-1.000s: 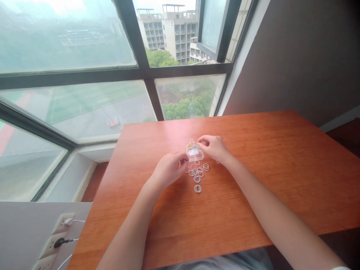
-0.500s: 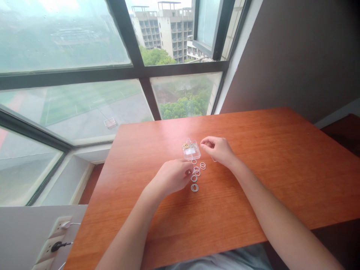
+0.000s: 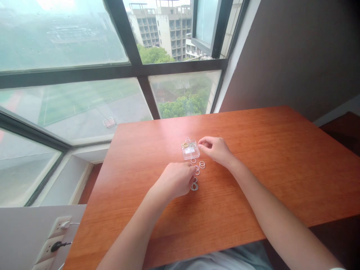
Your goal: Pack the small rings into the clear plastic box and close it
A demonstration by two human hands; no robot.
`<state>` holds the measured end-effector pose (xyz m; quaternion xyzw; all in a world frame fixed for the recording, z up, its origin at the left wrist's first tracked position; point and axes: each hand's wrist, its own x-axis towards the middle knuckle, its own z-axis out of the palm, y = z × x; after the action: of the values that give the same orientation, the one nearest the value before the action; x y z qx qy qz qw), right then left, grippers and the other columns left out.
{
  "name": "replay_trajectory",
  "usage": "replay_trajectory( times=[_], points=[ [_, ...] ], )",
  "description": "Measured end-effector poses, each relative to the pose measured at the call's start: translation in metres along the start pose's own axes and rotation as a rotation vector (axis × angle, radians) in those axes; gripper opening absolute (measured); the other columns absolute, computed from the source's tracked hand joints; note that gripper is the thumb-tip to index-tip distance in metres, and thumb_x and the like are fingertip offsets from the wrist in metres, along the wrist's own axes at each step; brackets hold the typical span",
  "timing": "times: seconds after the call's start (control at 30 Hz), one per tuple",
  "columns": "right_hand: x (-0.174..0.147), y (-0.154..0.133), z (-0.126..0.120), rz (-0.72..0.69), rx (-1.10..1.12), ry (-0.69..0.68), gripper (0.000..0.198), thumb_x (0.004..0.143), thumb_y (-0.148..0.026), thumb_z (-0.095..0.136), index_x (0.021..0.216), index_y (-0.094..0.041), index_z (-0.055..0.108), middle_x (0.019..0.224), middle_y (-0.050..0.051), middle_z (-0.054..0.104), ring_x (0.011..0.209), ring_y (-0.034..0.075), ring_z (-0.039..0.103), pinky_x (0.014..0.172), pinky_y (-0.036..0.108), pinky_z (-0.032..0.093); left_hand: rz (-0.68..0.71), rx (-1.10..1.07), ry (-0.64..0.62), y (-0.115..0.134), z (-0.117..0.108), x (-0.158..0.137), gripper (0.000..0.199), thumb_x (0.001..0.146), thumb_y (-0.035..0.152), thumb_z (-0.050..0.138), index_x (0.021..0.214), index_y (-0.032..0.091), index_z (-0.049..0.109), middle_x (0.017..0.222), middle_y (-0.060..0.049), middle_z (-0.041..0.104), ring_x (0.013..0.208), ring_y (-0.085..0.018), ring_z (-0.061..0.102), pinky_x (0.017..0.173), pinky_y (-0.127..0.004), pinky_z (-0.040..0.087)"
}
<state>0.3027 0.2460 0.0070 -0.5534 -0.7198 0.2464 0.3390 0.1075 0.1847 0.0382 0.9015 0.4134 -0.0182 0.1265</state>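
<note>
My left hand (image 3: 177,179) hovers low over the table with its fingers pressed together. Its fingertips touch or cover some pale rings (image 3: 197,170) in the middle of a loose row; what is pinched there is hidden. Two overlapping rings (image 3: 194,186) lie just below the fingertips, and another pair (image 3: 202,164) lies to their right. A single ring (image 3: 193,160) is by the front of a small clear plastic box (image 3: 192,156). The box holds gold rings (image 3: 185,145) and silvery rings (image 3: 192,144) in separate compartments. Beside its right edge, my right hand (image 3: 216,149) is closed in a pinch, contents unclear.
The brown wooden table (image 3: 270,161) extends well to the right of my hands. Dark-framed windows (image 3: 140,71) stand beyond its far and left edges. A wall socket with plugs (image 3: 57,243) is at lower left.
My left hand has shifted slightly right and down, its fingertips now covering more of the middle rings. My right hand stays nearly in place beside the box.
</note>
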Motion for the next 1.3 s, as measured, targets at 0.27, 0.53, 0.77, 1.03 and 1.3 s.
replay_trajectory(
  times=[0.27, 0.53, 0.77, 1.03, 1.3],
  points=[
    [0.0, 0.0, 0.0, 0.001, -0.011, -0.01, 0.013, 0.078, -0.026, 0.062, 0.08, -0.018, 0.072, 0.059, -0.002, 0.061, 0.055, 0.01, 0.051, 0.054, 0.021, 0.036, 0.033, 0.039, -0.019, 0.002, -0.001, 0.0, 0.007, 0.083, 0.017, 0.052, 0.08, 0.02, 0.058, 0.082, -0.003, 0.068, 0.071, -0.02, 0.064, 0.05, -0.028, 0.034],
    [0.0, 0.001, 0.001, -0.013, -0.009, -0.013, 0.014, 0.078, -0.026, 0.061, 0.081, -0.018, 0.073, 0.06, -0.002, 0.063, 0.056, 0.011, 0.053, 0.054, 0.021, 0.037, 0.035, 0.069, -0.052, 0.002, -0.002, 0.001, 0.011, 0.087, 0.018, 0.05, 0.081, 0.02, 0.059, 0.079, -0.005, 0.067, 0.069, -0.02, 0.063, 0.051, -0.027, 0.036],
    [0.0, 0.001, 0.002, -0.017, -0.003, -0.025, 0.013, 0.079, -0.024, 0.061, 0.081, -0.018, 0.073, 0.062, -0.002, 0.064, 0.056, 0.011, 0.053, 0.055, 0.021, 0.038, -0.032, 0.052, -0.084, 0.003, 0.0, 0.004, 0.007, 0.084, 0.016, 0.053, 0.083, 0.017, 0.06, 0.083, -0.008, 0.068, 0.075, -0.022, 0.066, 0.057, -0.026, 0.041],
    [0.0, 0.001, 0.001, -0.017, 0.004, -0.023, 0.014, 0.079, -0.024, 0.061, 0.08, -0.018, 0.073, 0.062, -0.001, 0.064, 0.057, 0.011, 0.053, 0.056, 0.021, 0.038, -0.07, 0.013, 0.049, -0.002, 0.0, 0.005, 0.012, 0.088, 0.021, 0.048, 0.082, 0.019, 0.058, 0.085, -0.005, 0.068, 0.067, -0.017, 0.063, 0.053, -0.025, 0.035],
    [0.001, 0.002, 0.001, -0.013, 0.015, -0.025, 0.012, 0.078, -0.025, 0.061, 0.08, -0.019, 0.072, 0.059, -0.003, 0.061, 0.055, 0.01, 0.052, 0.055, 0.021, 0.037, -0.156, -0.169, 0.238, -0.013, 0.001, 0.006, 0.009, 0.087, 0.023, 0.049, 0.085, 0.021, 0.058, 0.088, 0.0, 0.069, 0.066, -0.013, 0.059, 0.058, -0.024, 0.036]
  ],
)
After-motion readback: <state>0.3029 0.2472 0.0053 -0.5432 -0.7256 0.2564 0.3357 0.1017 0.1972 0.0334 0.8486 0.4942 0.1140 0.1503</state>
